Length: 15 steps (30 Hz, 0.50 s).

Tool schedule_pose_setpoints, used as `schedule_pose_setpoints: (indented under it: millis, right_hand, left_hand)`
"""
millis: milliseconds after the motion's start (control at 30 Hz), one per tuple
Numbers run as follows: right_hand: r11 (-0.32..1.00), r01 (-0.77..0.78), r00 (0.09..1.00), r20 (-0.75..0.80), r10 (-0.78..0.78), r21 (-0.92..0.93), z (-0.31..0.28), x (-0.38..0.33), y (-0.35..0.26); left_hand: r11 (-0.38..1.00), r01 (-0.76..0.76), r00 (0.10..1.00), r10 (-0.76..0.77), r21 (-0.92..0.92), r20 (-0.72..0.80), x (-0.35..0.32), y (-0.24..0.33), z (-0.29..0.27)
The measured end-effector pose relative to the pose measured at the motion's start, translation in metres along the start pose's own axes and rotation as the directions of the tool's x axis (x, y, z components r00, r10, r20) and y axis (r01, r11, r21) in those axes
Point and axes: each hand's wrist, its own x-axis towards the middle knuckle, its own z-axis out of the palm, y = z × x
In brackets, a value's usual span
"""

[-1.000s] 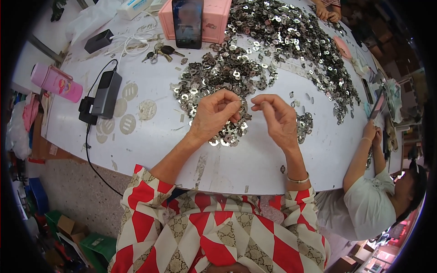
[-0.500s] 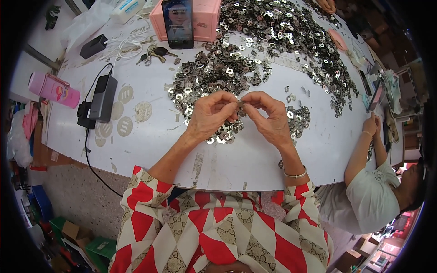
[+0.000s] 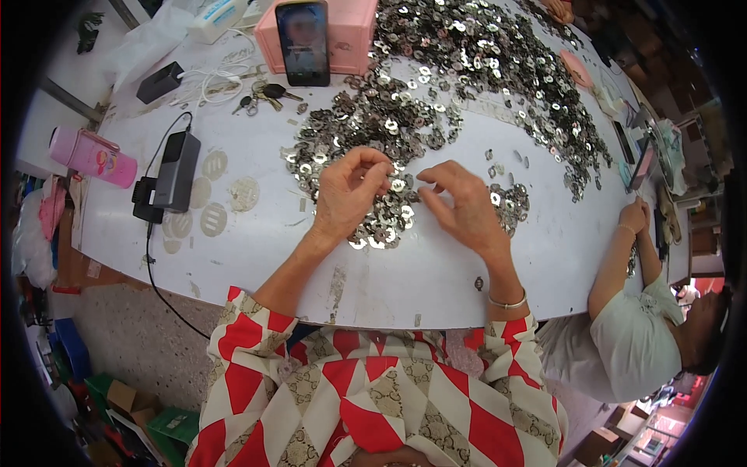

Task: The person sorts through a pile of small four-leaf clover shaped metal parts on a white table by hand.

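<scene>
My left hand [image 3: 342,198] hovers over the near edge of a heap of small shiny metal ring-shaped pieces [image 3: 366,124]. Its thumb and fingertips are pressed together; what is between them, if anything, is too small to make out. To its right, my right hand [image 3: 472,210] has its thumb and forefinger apart, and no piece shows between them. A gap separates the two hands, with loose metal rings [image 3: 389,222] lying below it. Just beyond my right wrist is a smaller pile of similar pieces [image 3: 512,204].
A phone [image 3: 305,47] leans against a pink plastic box [image 3: 350,43] at the back. Keys [image 3: 272,91], a white cable [image 3: 214,82], a dark power brick [image 3: 177,171] and a pink bottle [image 3: 93,156] are on the left. Another person [image 3: 622,342] sits at the right edge.
My hands were together at the fingertips, pinching a small metal piece. They have now parted: the left slightly leftward, the right moving right and down with its fingers spreading.
</scene>
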Motion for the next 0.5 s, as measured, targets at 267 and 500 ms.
schedule_pose_setpoints:
  millis: [267,500]
  right_hand:
    - [0.936,0.157,0.98,-0.072,-0.188,-0.316,0.031,-0.02,0.01]
    - [0.995,0.042,0.983,-0.182,-0.026,0.085,0.023,-0.01,0.012]
  left_hand:
    - [0.992,-0.049,0.999,0.051,0.115,-0.013,-0.018,-0.014,0.017]
    - [0.985,-0.079,0.996,0.071,0.152,0.053,-0.013,-0.004,0.013]
